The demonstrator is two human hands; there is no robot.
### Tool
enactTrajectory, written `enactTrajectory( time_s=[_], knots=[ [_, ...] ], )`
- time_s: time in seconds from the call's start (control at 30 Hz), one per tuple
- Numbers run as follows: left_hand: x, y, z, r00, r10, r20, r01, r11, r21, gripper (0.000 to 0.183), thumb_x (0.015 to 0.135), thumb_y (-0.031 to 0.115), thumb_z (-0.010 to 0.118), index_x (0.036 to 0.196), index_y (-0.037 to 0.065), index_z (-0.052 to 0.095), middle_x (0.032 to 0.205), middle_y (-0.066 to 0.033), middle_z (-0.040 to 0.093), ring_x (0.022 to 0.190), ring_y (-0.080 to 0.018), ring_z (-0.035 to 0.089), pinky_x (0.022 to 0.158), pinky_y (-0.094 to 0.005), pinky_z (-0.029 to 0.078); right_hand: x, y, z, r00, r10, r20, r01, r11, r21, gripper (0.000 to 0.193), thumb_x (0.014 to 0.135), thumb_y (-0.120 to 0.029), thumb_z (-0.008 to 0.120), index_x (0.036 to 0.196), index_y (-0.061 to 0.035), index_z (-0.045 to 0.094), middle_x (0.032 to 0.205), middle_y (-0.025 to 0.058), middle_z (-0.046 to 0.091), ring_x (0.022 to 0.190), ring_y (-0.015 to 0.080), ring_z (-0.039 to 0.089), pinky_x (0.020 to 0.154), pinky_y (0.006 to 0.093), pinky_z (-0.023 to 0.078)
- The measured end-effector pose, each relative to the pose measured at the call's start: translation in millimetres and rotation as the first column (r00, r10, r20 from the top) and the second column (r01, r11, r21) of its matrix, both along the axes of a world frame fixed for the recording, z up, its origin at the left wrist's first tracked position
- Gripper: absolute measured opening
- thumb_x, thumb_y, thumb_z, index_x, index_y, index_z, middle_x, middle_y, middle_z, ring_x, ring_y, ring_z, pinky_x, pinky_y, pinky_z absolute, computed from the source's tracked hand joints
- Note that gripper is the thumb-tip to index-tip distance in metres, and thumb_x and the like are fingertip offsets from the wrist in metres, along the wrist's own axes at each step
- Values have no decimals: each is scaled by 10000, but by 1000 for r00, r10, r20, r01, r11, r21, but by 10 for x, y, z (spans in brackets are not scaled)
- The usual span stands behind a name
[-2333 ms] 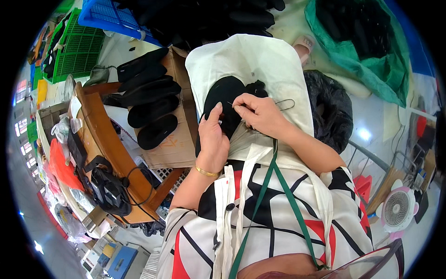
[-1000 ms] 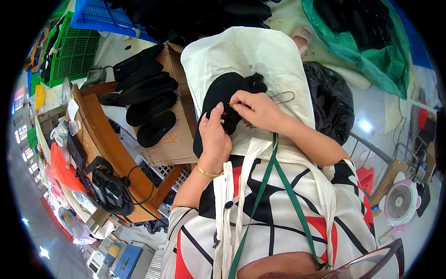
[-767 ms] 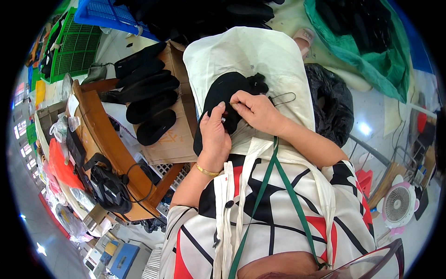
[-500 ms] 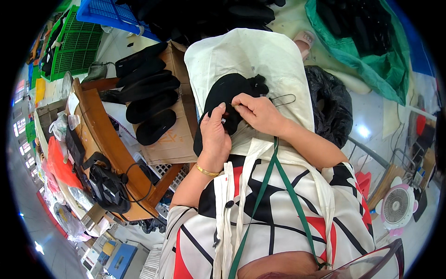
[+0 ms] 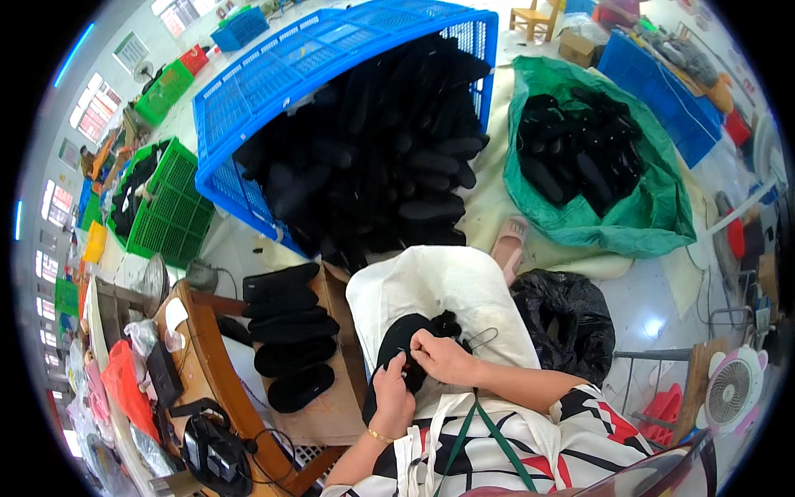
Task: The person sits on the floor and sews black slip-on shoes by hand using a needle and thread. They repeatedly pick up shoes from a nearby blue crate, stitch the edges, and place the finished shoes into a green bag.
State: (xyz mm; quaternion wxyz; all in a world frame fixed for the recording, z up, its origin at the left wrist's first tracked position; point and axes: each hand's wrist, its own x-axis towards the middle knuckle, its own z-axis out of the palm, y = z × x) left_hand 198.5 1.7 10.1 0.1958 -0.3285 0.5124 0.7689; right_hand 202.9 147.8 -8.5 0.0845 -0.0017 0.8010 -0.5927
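Note:
On the white cloth (image 5: 414, 273) over my lap lies a soft black cloth shoe (image 5: 402, 333). My left hand (image 5: 392, 396) grips its near side, thumb on top, with a small shiny band on one finger. My right hand (image 5: 444, 358) is closed in a pinch against the shoe, close to my left thumb. Whatever sits between those fingertips is too small to make out. Just beyond the right hand is a fluffy black trimming (image 5: 445, 321). A thin wire loop (image 5: 482, 336) sticks out beside it.
Several black shoes (image 5: 291, 354) are lined up on a cardboard box (image 5: 338, 319) at left. Ahead, a blue crate (image 5: 240, 170) and a green sack (image 5: 571, 232) hold piles of them. A black plastic bag (image 5: 571, 319) stands right; a wooden table (image 5: 219, 364) is left.
The view has tilted up, bringing the crate and sack into fuller sight and my hands lower in it. Both hands keep nearly the same hold on the shoe.

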Motion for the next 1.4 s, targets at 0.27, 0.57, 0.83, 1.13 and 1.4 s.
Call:
enactTrajectory(
  time_s=[0.27,0.57,0.83,1.13,1.4],
  knots=[
    [168,125,115,967,-156,-201,170,984,54,73,922,97,659,935,27,644,888,-2,656,760,-84,586,700,-252,456,-46,194,275,989,81,-122,-43,956,290,155,917,-125,565,1048,-43,563,814,152,653,746,350,645,686,425,512],
    [134,8,-57,693,-565,-449,415,821,-393,76,905,46,694,967,3,688,908,17,680,777,-41,579,679,-209,477,118,211,377,914,-48,-402,99,989,108,80,888,-108,659,934,-50,629,836,101,595,740,282,624,647,360,501],
    [-379,-153,-350,413,-820,-396,323,539,-778,235,827,157,795,760,8,625,735,6,624,663,-62,516,575,-254,434,30,381,504,980,30,195,98,782,-616,151,1048,-232,483,1020,-84,488,794,62,646,591,129,628,511,257,519],
    [-772,229,381,-282,-959,15,157,-62,-986,313,769,305,770,715,26,639,789,-148,600,833,-352,590,718,-450,468,166,1999,348,757,-581,299,425,91,-901,139,935,-63,530,805,-113,516,601,16,504,520,142,502,659,437,572],
    [-682,506,-68,-459,-883,91,241,-223,-945,332,799,341,746,873,24,678,893,-134,628,916,-337,612,799,-437,498,896,3220,65,-36,-979,203,517,-192,-834,133,1008,-143,553,962,-78,446,700,16,474,587,97,471,900,453,581]
  ],
)
